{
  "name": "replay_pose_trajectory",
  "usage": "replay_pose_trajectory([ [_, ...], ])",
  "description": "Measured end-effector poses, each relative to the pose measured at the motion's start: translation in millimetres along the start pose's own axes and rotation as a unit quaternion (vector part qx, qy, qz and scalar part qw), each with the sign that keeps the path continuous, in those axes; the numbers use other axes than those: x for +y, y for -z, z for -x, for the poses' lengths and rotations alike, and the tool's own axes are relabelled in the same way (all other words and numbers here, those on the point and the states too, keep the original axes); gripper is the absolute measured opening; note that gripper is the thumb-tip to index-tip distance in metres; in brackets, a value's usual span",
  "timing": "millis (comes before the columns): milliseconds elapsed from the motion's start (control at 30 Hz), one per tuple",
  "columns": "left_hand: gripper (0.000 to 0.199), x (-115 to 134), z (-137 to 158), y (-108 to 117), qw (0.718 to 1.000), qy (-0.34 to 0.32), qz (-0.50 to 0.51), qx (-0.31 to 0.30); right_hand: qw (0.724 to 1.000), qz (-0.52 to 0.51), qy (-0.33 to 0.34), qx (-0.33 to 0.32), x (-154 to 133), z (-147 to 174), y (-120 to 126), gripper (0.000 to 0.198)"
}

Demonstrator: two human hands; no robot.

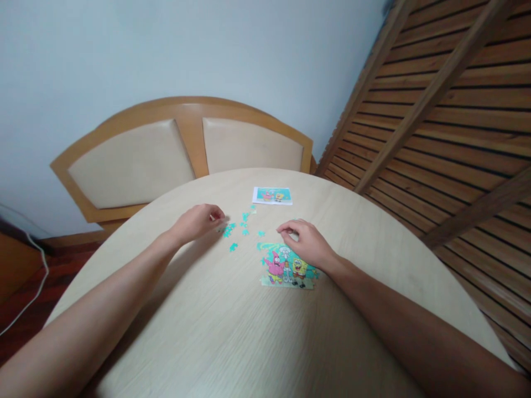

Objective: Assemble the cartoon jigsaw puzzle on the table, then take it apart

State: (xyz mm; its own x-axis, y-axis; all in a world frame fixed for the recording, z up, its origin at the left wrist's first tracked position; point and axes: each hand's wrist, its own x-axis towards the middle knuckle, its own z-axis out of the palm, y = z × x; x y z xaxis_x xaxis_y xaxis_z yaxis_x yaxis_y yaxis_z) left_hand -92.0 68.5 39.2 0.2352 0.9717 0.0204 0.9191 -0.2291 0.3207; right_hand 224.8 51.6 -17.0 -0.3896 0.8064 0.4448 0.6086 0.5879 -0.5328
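A partly assembled cartoon jigsaw puzzle (286, 270) lies on the table, with a pink starfish, a pale figure and a yellow square figure on a turquoise ground. Over its upper right part is my right hand (306, 239), thumb and fingertips drawn together; whatever they hold is too small to make out. Left of the puzzle, several loose turquoise puzzle pieces (228, 229) are scattered. My left hand (201, 220) is beside their left end with its fingers curled into a pinch, and I cannot see what is between them. One loose puzzle piece (261, 233) sits just above the puzzle.
A reference picture card (272, 196) with the same cartoon rests toward the far edge of the round wooden table (232, 331). Behind it stands a padded bench back (197, 143) against the wall. A slatted wooden screen (435, 121) rises on the right.
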Motion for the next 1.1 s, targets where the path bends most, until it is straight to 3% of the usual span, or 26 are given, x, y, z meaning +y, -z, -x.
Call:
replay_pose_trajectory([
  [233, 0.035, -15, -3, -6, 0.997, -0.002, 0.009, -0.071, 1.000, 0.000, -0.014, 0.016, 2, -1, 0, 0.015],
  [467, 0.039, -8, -3, -12, 0.998, -0.007, 0.022, -0.065, 1.000, 0.001, -0.015, 0.014, 1, -1, 0, 0.015],
  [733, 0.029, -6, -6, -21, 0.995, -0.041, 0.052, -0.069, 1.000, 0.001, -0.017, 0.006, 0, -1, 1, 0.015],
  [967, 0.035, 1, 0, -10, 0.992, -0.044, 0.077, -0.089, 1.000, 0.000, -0.019, 0.003, 0, -1, 1, 0.016],
  [1100, 0.040, 14, 8, -3, 0.987, -0.056, 0.054, -0.139, 1.000, 0.003, -0.022, -0.002, 0, -1, 1, 0.015],
])
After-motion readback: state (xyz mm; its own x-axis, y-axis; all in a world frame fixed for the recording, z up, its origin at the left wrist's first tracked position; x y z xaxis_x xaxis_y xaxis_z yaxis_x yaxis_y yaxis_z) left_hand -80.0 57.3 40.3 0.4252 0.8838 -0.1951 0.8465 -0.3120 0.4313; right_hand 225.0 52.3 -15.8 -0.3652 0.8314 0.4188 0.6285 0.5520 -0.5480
